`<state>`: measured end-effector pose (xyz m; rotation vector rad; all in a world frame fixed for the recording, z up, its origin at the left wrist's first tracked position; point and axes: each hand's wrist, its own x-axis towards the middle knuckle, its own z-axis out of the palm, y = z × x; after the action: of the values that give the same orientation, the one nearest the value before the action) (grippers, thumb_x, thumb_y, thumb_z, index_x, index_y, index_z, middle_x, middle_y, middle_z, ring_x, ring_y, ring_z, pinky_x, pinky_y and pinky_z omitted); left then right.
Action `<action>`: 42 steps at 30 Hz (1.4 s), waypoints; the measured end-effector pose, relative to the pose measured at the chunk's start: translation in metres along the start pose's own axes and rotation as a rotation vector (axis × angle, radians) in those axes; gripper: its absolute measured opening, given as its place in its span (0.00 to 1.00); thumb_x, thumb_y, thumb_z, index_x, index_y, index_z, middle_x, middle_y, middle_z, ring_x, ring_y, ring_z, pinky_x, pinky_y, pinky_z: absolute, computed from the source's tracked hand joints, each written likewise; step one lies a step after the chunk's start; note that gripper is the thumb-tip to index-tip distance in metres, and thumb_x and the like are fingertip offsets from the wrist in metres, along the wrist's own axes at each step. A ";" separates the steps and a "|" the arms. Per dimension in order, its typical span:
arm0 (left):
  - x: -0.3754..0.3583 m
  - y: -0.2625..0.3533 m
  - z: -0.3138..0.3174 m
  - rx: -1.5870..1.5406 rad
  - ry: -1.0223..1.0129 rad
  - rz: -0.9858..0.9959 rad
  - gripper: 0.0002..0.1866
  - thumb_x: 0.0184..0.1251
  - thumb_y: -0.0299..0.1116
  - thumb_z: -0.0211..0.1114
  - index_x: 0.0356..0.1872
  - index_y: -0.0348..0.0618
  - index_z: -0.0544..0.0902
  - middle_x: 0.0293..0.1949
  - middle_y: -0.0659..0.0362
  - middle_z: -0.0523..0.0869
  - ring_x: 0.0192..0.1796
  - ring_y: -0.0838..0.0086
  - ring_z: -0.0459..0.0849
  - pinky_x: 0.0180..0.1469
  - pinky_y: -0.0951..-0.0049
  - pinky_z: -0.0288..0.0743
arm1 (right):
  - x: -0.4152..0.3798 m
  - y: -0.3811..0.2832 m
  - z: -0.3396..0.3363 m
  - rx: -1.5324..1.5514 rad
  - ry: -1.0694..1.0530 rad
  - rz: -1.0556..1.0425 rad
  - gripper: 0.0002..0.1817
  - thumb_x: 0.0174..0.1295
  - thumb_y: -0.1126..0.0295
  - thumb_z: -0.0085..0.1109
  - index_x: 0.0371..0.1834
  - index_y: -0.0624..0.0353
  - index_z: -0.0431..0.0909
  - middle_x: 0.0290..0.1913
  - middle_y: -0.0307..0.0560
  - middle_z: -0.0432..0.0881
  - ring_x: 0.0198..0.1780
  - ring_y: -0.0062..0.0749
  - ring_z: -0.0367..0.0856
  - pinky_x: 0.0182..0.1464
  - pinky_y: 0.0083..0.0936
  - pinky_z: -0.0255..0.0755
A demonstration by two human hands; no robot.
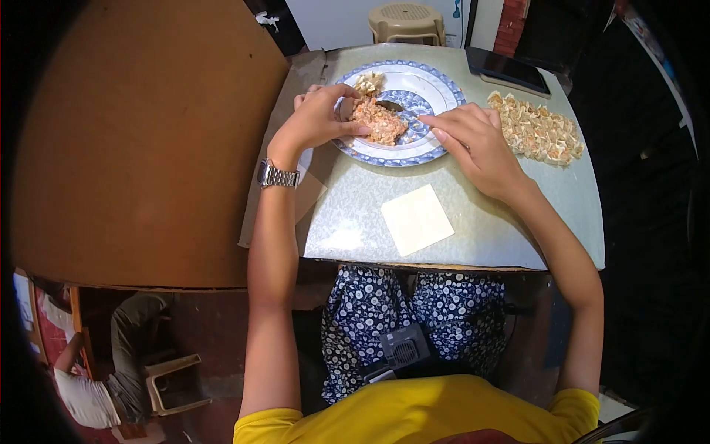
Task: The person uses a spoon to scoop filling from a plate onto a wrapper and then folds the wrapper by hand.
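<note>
A white plate with a blue patterned rim (403, 160) holds a mound of orange-pink minced filling (381, 124). My left hand (318, 118) is at the plate's left side, thumb and forefinger spread apart around the filling's left edge. A metal spoon (390, 106) rests its bowl against the top of the mound. Over the right rim, my right hand (473, 140) has its fingers closed, apparently on the spoon's handle, which they mostly hide. A few folded wontons (369, 83) sit at the plate's upper left. One square wrapper (418, 220) lies flat in front of the plate.
Rows of folded wontons (536, 132) cover the table's right side. Behind them lies a dark phone or tablet (508, 72). A brown panel (148, 148) stands along the left. A plastic stool (407, 24) is beyond the table; another person (89, 392) is at lower left.
</note>
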<state>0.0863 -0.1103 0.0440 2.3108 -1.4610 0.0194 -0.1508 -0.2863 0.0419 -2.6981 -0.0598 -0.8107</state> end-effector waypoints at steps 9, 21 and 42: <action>-0.001 0.002 -0.012 -0.106 0.065 -0.003 0.34 0.48 0.55 0.79 0.53 0.42 0.84 0.53 0.53 0.86 0.59 0.61 0.79 0.62 0.62 0.73 | -0.006 -0.008 -0.029 -0.138 0.160 0.140 0.14 0.74 0.65 0.50 0.46 0.62 0.84 0.41 0.51 0.84 0.43 0.45 0.81 0.49 0.37 0.71; 0.001 0.008 -0.007 -0.133 0.058 0.032 0.40 0.43 0.61 0.80 0.57 0.49 0.83 0.57 0.51 0.82 0.64 0.58 0.74 0.67 0.58 0.64 | -0.018 -0.030 -0.004 0.456 0.103 0.231 0.14 0.74 0.68 0.51 0.49 0.67 0.82 0.41 0.58 0.84 0.38 0.46 0.85 0.43 0.32 0.77; 0.009 -0.006 0.007 0.045 0.085 0.055 0.11 0.71 0.37 0.61 0.50 0.51 0.85 0.51 0.57 0.83 0.62 0.65 0.72 0.68 0.51 0.53 | -0.007 -0.017 -0.013 0.086 0.154 -0.080 0.19 0.65 0.77 0.59 0.60 0.60 0.79 0.46 0.52 0.82 0.47 0.44 0.82 0.51 0.34 0.78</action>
<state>0.0938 -0.1183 0.0372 2.2749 -1.4953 0.1658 -0.1658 -0.2744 0.0532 -2.5585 -0.1645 -1.0135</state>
